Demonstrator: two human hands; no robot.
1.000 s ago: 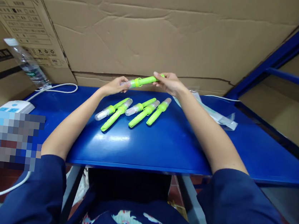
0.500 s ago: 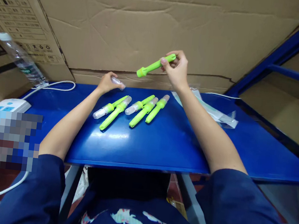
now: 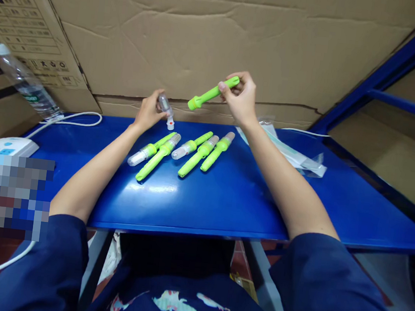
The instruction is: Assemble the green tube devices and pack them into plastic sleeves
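Note:
My right hand is raised above the blue table and pinches the end of a bright green pen-like barrel, which slants down to the left. My left hand holds a small clear cap piece with a white tip pointing down, close to the table's back edge. Below the hands, several green pens with clear caps lie side by side on the table.
A cardboard wall stands right behind the table. A clear plastic bottle leans at the left, near a white power strip and its cable. Clear plastic bags lie at the right. Blue shelf rails rise at the right.
One second ago both hands held one pen together. The clear cap came off in my left hand, my right hand lifted the green barrel, and the left hand has since tipped the cap downward.

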